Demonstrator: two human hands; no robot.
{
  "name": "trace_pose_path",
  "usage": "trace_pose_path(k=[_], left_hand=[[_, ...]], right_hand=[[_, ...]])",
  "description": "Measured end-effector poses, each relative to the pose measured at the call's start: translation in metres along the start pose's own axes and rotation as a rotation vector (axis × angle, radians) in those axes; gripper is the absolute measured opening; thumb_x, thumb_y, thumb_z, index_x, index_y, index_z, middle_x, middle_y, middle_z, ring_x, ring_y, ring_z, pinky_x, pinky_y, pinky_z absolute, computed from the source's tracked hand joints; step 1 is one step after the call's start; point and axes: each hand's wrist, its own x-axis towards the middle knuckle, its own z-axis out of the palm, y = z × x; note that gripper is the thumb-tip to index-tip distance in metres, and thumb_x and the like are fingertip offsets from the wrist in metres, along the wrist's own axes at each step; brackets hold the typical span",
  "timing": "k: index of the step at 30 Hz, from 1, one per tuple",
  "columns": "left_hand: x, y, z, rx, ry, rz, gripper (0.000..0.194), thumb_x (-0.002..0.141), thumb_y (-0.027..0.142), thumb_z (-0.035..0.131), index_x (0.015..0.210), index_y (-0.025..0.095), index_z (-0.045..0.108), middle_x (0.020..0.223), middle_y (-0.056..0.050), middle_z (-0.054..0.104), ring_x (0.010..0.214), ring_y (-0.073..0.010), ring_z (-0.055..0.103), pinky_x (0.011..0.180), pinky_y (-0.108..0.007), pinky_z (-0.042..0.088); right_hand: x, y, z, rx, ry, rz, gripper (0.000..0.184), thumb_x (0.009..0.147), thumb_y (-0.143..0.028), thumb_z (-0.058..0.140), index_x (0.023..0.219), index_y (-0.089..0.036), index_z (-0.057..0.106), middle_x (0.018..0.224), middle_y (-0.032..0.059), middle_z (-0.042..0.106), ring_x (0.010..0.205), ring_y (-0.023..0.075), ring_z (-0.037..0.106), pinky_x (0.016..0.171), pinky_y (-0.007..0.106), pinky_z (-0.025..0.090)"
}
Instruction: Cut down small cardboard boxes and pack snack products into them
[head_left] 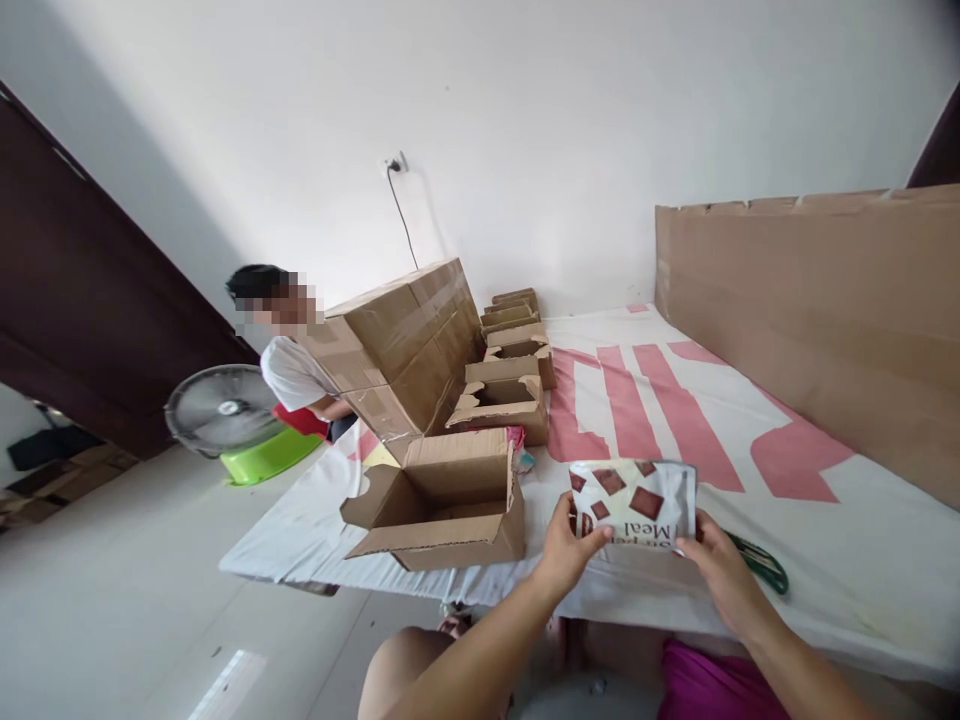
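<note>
Landmark: the nearest open brown cardboard box [450, 535], flaps spread, at the front edge of the table [862, 560], which is draped in white cloth with broad pinkish-red markings. Just right of this box, a flat white pouch [636, 500] printed with brown squares is held up in front of the person, its dark lettering, "Meal" among it, upside down to the viewer. Left hand [568, 550] grips the pouch at the end nearer the box: thumb pressed on the front face, forefinger along the side, remaining fingers mostly hidden. Right hand [712, 560] pinches the end farther from the box, thumb in front near the lower corner, other fingers largely out of sight behind. Both grips are closed to about the pouch's thickness; whether its lower edge touches the cloth cannot be told. Farther right of the box, past the pouch, lies a dark green looped handle [782, 580], partly hidden by the right hand. Behind the box, a row of similar open cartons [510, 412] recedes toward the wall; left of that row and also behind the box, taped closed cartons [409, 340] stand stacked. Left of the box, beyond the table, a person in a white shirt [286, 372] sits near a round grey fan [231, 407].
</note>
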Motion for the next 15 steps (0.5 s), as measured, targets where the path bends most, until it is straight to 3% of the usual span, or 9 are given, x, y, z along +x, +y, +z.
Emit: trace_pose_path(k=[3,7,10,15], left_hand=[[-0.029,-0.01,-0.012,-0.046,-0.047,-0.027,0.07,0.055,0.047,0.089,0.108,0.02,0.053,0.105,-0.009,0.069,0.097,-0.0252,0.066,0.087,-0.036,0.051],[-0.066,-0.025,-0.039,0.157,0.019,-0.076,0.064,0.055,0.039,0.091,0.106,0.02,0.058,0.096,-0.005,0.067,0.089,-0.023,0.063,0.082,-0.033,0.051],[-0.084,-0.027,-0.064,0.283,0.066,-0.006,0.065,0.054,0.04,0.091,0.11,0.019,0.063,0.103,-0.006,0.063,0.094,-0.0244,0.061,0.086,-0.035,0.049],[-0.098,-0.021,-0.096,0.337,0.095,0.061,0.063,0.057,0.045,0.09,0.109,0.019,0.068,0.105,-0.007,0.061,0.091,-0.0236,0.061,0.086,-0.036,0.049]], right_hand=[[-0.016,0.02,-0.003,0.002,-0.071,0.009,0.046,0.068,-0.036,0.065,0.112,-0.022,0.062,0.107,0.0066,0.074,0.108,0.0304,0.065,0.091,0.04,0.052],[-0.033,0.04,-0.003,-0.109,-0.245,-0.031,0.045,0.071,-0.034,0.067,0.114,-0.022,0.06,0.111,0.0095,0.072,0.105,0.0282,0.067,0.092,0.038,0.053],[-0.043,0.038,0.007,-0.223,-0.377,-0.098,0.042,0.078,-0.035,0.064,0.118,-0.023,0.059,0.116,0.0101,0.069,0.107,0.0254,0.067,0.09,0.034,0.054],[-0.05,0.027,0.032,-0.413,-0.483,-0.245,0.041,0.082,-0.039,0.063,0.121,-0.024,0.059,0.119,0.0092,0.069,0.109,0.0231,0.067,0.092,0.029,0.055]])
